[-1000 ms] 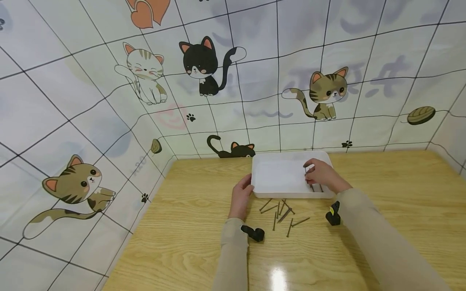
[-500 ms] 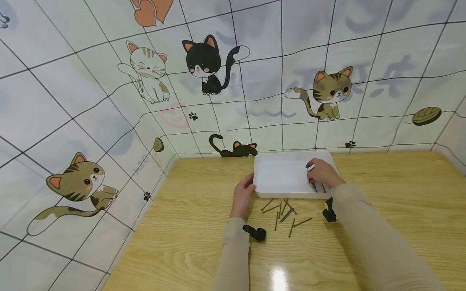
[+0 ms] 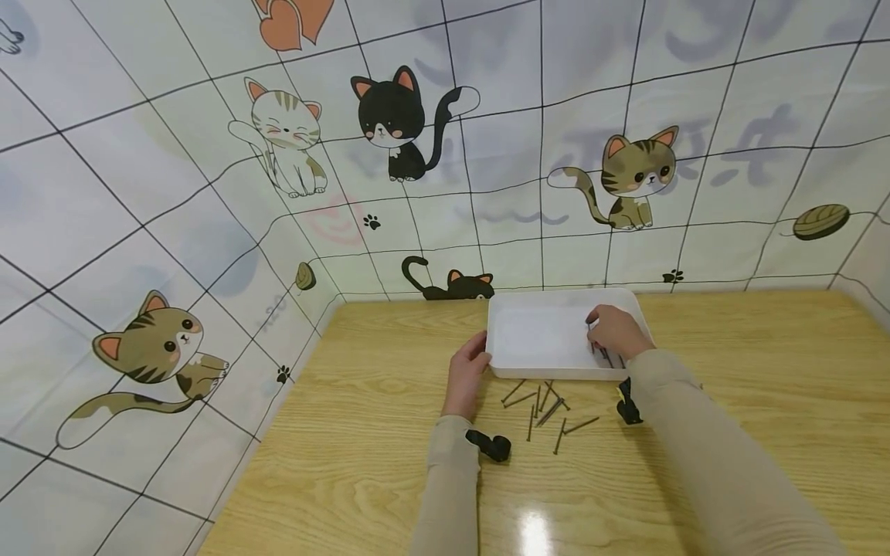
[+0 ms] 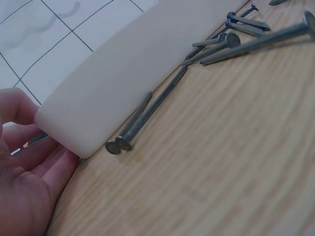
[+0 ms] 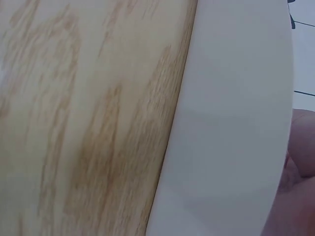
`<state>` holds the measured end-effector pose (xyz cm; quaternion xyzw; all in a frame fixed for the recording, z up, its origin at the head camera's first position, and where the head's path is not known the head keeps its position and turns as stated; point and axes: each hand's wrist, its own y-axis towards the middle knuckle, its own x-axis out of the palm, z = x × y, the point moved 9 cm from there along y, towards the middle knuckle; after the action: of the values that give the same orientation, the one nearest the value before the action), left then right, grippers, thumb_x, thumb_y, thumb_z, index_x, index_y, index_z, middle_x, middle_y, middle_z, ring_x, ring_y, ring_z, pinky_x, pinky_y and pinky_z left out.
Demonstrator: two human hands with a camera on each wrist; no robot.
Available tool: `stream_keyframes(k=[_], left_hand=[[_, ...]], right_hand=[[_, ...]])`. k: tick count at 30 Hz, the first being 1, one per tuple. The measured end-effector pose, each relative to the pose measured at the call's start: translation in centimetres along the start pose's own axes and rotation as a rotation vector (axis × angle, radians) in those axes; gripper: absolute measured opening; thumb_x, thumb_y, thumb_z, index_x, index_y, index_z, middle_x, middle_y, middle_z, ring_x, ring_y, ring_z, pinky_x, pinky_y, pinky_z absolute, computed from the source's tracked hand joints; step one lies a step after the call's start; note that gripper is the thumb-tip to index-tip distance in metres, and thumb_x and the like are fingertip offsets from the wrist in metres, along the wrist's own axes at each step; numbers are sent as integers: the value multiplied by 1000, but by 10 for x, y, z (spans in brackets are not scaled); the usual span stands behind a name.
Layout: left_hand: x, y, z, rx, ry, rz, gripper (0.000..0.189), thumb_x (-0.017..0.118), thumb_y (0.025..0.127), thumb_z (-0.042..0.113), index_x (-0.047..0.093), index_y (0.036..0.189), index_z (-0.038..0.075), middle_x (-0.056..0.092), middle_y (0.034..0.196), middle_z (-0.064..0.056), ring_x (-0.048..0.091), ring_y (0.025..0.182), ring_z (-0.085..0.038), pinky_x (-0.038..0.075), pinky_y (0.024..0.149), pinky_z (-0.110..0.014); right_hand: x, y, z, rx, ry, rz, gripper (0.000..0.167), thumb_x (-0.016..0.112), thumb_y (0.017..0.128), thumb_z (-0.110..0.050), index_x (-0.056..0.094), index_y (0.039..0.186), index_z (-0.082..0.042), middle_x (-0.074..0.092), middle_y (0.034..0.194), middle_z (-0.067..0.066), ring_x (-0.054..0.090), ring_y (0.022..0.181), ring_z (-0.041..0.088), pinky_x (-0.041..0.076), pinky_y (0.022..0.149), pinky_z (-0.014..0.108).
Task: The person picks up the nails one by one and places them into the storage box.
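Note:
A white rectangular tray [image 3: 535, 332] stands on the table near the wall. My left hand [image 3: 464, 378] holds its left end, thumb near the front corner; the left wrist view shows the fingers against the tray wall [image 4: 118, 78]. My right hand [image 3: 619, 330] reaches inside at the right end, pinching a nail [image 3: 590, 340] between fingers and thumb. More nails [image 3: 605, 357] lie on the tray floor below that hand, partly hidden. In the right wrist view the tray's side [image 5: 226, 118] covers most of the right hand [image 5: 300, 172].
Several loose nails [image 3: 531, 422] lie scattered on the wooden table [image 3: 361, 463] before the tray. Two nails [image 4: 157, 110] rest close along its front wall. A wall covering printed with cats [image 3: 389, 123] rises behind the tray. Black wrist devices [image 3: 490, 446] sit by both sleeves.
My right hand has shifted slightly within the tray's right end, its fingers still pinching a nail. The whole head view has drifted a little; the left hand stays at the tray.

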<state>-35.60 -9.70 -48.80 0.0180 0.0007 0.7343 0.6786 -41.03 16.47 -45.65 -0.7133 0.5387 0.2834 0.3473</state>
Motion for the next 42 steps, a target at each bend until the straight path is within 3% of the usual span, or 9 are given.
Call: stream_keyframes(k=[6, 18, 23, 36, 42], left_hand=[[4, -3, 3, -7, 14, -16, 47, 49, 82, 5, 50, 129, 12, 50, 127, -3, 44, 116, -15, 37, 93, -34], [8, -4, -3, 19, 7, -19, 46, 49, 83, 6, 50, 128, 12, 53, 124, -1, 47, 113, -14, 39, 91, -33], [7, -8, -6, -7, 16, -7, 46, 49, 82, 6, 51, 128, 14, 52, 124, 1, 47, 113, -12, 39, 91, -32], [0, -7, -3, -2, 21, -2, 46, 49, 83, 6, 50, 128, 13, 52, 125, -1, 45, 115, -14, 37, 93, -33], [1, -5, 3, 13, 10, 2, 45, 49, 83, 6, 51, 127, 13, 53, 124, 0, 46, 114, -13, 38, 92, -32]], right_hand=[[1, 1, 4, -7, -61, 18, 34, 51, 78, -5, 54, 109, 7, 59, 71, 7, 51, 62, 20, 40, 58, 32], [-3, -13, 1, -23, -27, 27, 35, 47, 78, -2, 53, 110, 7, 60, 75, 10, 52, 60, 20, 40, 56, 32], [-7, -21, -4, -41, -32, 29, 33, 46, 83, -7, 53, 112, 8, 61, 74, 11, 54, 59, 20, 41, 55, 31], [-17, -40, -20, -101, -37, 72, 33, 46, 90, -18, 54, 114, 3, 57, 105, 21, 57, 69, 20, 44, 56, 31], [-23, -52, -29, -132, 17, 111, 33, 46, 91, -19, 54, 115, 1, 59, 96, 18, 56, 66, 22, 42, 55, 31]])
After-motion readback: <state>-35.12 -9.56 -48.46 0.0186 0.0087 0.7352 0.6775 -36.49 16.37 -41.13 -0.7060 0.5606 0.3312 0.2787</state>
